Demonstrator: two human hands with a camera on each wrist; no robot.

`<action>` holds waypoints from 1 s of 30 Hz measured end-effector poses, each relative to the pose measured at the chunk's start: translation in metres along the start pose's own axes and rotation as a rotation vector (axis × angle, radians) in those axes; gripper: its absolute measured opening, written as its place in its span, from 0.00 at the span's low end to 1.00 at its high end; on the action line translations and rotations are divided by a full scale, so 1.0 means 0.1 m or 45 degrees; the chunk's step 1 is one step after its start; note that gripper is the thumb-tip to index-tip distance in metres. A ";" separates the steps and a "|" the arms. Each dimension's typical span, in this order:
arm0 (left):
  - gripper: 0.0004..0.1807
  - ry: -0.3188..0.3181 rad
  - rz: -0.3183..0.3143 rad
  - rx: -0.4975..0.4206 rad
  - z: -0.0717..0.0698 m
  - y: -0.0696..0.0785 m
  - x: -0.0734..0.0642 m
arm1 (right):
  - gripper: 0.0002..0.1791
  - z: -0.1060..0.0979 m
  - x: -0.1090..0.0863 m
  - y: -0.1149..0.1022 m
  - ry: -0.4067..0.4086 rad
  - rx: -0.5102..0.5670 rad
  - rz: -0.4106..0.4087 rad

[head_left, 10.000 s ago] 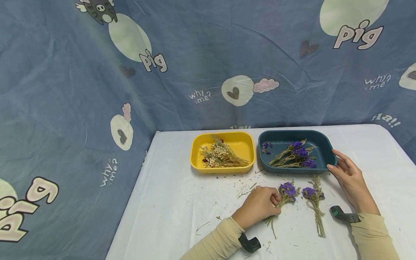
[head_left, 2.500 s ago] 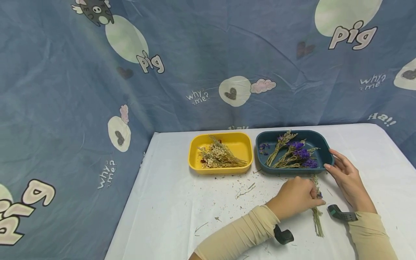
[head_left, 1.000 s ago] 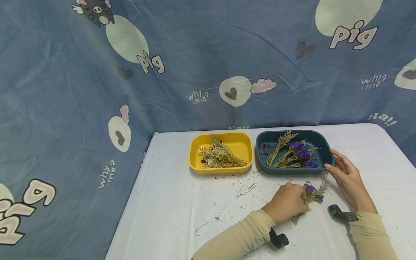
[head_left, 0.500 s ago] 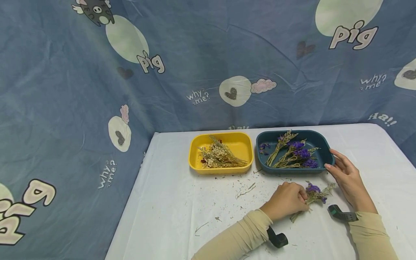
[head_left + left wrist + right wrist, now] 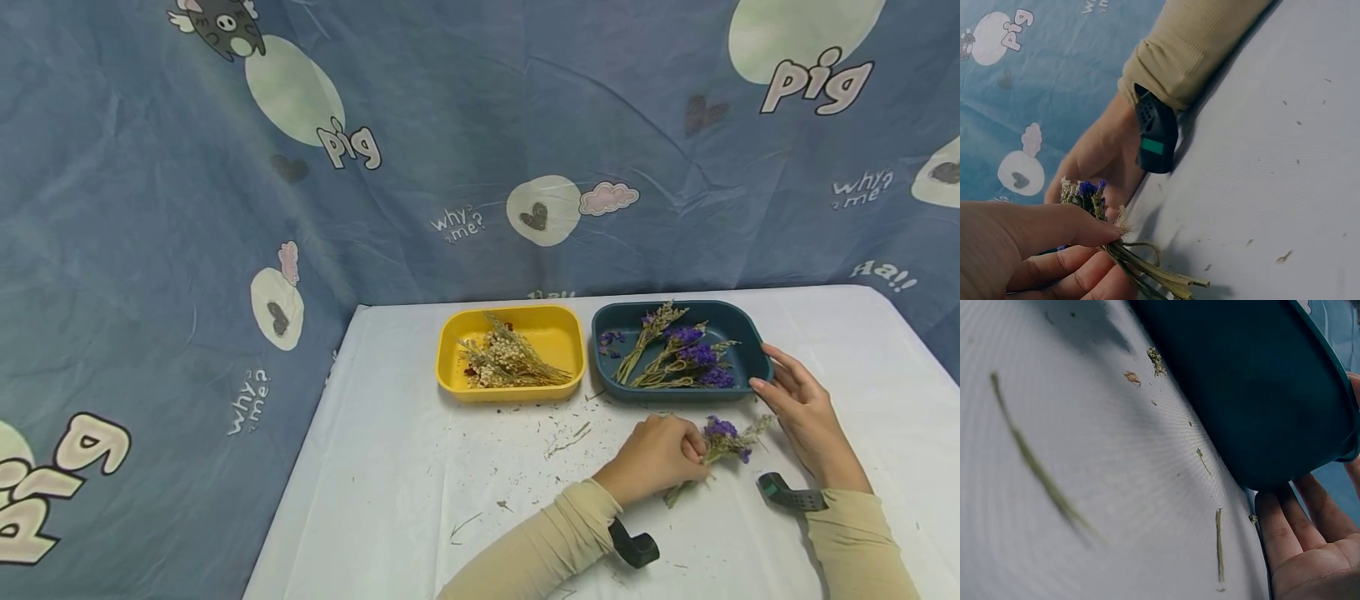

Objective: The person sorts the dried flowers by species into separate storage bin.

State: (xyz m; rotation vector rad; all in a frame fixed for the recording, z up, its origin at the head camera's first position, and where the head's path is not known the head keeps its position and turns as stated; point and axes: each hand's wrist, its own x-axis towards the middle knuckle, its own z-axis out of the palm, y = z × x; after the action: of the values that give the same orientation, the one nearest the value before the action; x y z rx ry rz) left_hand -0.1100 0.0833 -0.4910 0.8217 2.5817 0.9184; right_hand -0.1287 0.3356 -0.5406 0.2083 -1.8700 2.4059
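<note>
My left hand [image 5: 654, 457] pinches a small bouquet of dried flowers [image 5: 722, 442] by its tied stems, above the table in front of the dark blue tray. Purple blooms and pale sprigs point right. In the left wrist view, the thumb presses the bouquet's twine-bound stems [image 5: 1154, 272] against the fingers. At the dark blue tray [image 5: 738, 321], my right hand [image 5: 806, 408] grips the right end, thumb at the front corner and fingers along the side. Inside this tray lie several purple dried-flower bouquets [image 5: 693, 354] and some loose purple petals [image 5: 611, 342].
Left of the blue tray stands a yellow tray [image 5: 566, 333] holding pale dried-flower bouquets [image 5: 513, 358]. Plant crumbs and a broken stem [image 5: 467, 525] are scattered over the white tabletop [image 5: 382, 467]. A patterned blue cloth [image 5: 450, 125] hangs behind and to the left.
One bouquet has gone from the table into the blue tray. The left hand has picked up the other bouquet and turned it rightward, lately shifting slightly left. The right hand stays at the tray.
</note>
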 end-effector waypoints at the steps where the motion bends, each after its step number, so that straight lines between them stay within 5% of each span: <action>1: 0.06 0.002 0.004 -0.003 -0.01 0.00 0.00 | 0.36 0.00 0.00 0.00 0.000 -0.002 0.001; 15: 0.07 0.043 -0.003 -0.157 -0.33 0.05 0.00 | 0.36 -0.01 0.00 -0.01 0.013 -0.019 0.040; 30: 0.08 0.139 -0.023 -0.171 -0.63 -0.07 0.13 | 0.37 0.00 0.01 -0.01 0.022 -0.014 0.044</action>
State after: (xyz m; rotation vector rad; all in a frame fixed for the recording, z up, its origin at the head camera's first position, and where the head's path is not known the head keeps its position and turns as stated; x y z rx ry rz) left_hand -0.1508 0.0560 -0.4493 0.7292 2.5793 1.1468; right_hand -0.1291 0.3355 -0.5396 0.1554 -1.8946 2.4114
